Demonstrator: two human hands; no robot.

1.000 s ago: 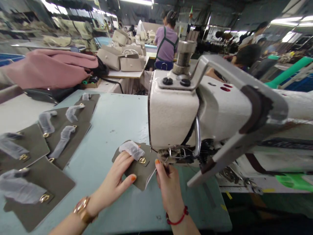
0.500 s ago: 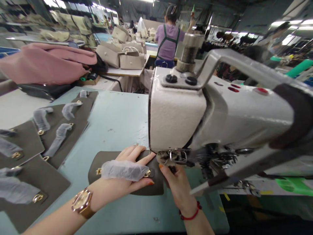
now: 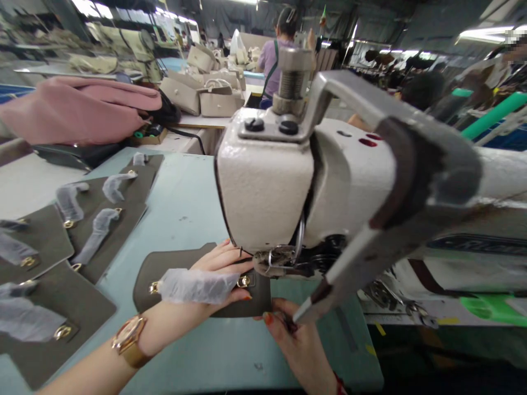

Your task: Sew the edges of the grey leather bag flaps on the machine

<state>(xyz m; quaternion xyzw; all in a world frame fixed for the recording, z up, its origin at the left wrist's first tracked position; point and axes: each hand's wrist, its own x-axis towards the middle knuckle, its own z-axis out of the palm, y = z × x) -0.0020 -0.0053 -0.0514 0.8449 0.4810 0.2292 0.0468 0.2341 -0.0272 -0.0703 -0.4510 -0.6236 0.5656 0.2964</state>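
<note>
My left hand [image 3: 218, 269] lies flat, fingers stretched, on a dark grey-brown bag panel [image 3: 181, 260]. It passes beneath the panel's handle [image 3: 197, 285], which is wrapped in cloudy plastic and fixed by gold-coloured rings. Its fingertips reach beside the presser area of a white sewing machine [image 3: 267, 181]. At the panel's lower right corner is my right hand [image 3: 296, 334], fingers curled together with a small dark thing partly showing between them; I cannot make out what it is. The machine's lifting-bar-like grey arm [image 3: 349, 274] crosses in front of the right hand's fingers.
Several similar panels [image 3: 53, 296] with wrapped handles lie overlapped at the left of the pale blue table [image 3: 189, 181]. Behind them are a pink bundle [image 3: 82, 109] and beige bags [image 3: 220, 101]. A co-worker in purple [image 3: 269, 66] is farther back.
The panel and my left hand have shifted slightly left. My right hand has moved down from beside the needle area to the panel's lower right corner. The machine head appears farther left in view.
</note>
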